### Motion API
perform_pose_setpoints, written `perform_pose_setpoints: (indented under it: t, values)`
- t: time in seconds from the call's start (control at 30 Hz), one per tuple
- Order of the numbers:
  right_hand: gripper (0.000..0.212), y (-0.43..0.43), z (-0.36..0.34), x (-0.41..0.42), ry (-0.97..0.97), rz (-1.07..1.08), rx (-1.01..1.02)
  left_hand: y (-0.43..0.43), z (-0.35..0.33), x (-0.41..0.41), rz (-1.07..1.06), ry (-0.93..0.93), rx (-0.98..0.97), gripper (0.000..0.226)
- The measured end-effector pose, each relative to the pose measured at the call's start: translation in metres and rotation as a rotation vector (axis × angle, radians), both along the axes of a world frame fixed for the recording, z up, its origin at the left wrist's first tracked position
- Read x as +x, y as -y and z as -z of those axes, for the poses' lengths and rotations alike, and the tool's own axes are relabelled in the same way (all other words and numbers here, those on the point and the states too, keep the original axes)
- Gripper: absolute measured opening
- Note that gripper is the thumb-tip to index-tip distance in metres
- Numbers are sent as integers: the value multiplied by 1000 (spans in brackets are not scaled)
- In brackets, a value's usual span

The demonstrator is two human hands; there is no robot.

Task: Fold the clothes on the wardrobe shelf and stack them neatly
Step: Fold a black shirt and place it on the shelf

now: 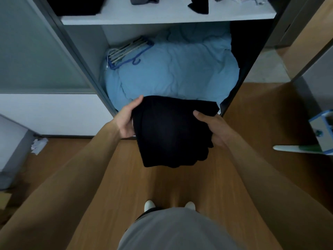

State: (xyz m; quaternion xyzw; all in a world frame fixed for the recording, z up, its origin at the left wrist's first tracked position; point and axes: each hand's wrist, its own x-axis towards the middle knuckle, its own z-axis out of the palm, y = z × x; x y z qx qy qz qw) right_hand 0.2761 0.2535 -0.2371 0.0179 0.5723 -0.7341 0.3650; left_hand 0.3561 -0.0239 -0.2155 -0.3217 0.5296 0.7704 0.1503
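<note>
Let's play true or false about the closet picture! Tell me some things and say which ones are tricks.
1. Both hands hold the black garment. True: the left hand and right hand grip its sides.
2. The bedding in the wardrobe is red. False: it is light blue.
3. Hangers lie on the bedding. True.
4. The upper shelf is bare. False: dark clothes lie on it.

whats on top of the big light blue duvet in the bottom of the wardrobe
A bundle of pale and blue plastic hangers lies on the light blue duvet at its back left. The folded black garment, held in both hands, covers its front edge, so that part is hidden.
</note>
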Motion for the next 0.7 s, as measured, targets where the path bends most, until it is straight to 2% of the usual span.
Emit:
perform_pose_setpoints:
  t: [0.07, 0.13, 0.23, 0.37, 0.43, 0.53, 0.6, 0.63, 0.7]
  values:
    - [59, -4, 4, -5, 9, -17, -6, -9, 8, 4, 47, 7, -67, 34]
    - [52, -10, 5, -11, 21, -19, 14, -17, 15, 4, -23, -7, -158, 32]
    - [46, -16, 4, -21, 5, 24, 153, -21, 18, -2, -132, -55, -241, 41]
    - [31, -12, 7, -36, -48, 110, 270, -23, 22, -13, -144, -11, -472, 75]
    - [30, -9, 6, -40, -19, 160, 242, -24, 21, -14, -163, -28, -433, 81]
    - [56, -10, 5, -49, -37, 214, 230, -17, 24, -10, -46, -135, -260, 95]
    - [70, -16, 3, -58, -192, 124, 355, -16, 24, -12, 92, -147, -297, 97]
    - [65, -18, 3, -62, -291, 34, 427, -18, 23, -14, 139, -123, -368, 94]
    - [41, -18, 1, -70, -418, -140, 508, -23, 18, -20, 154, -51, -540, 89]
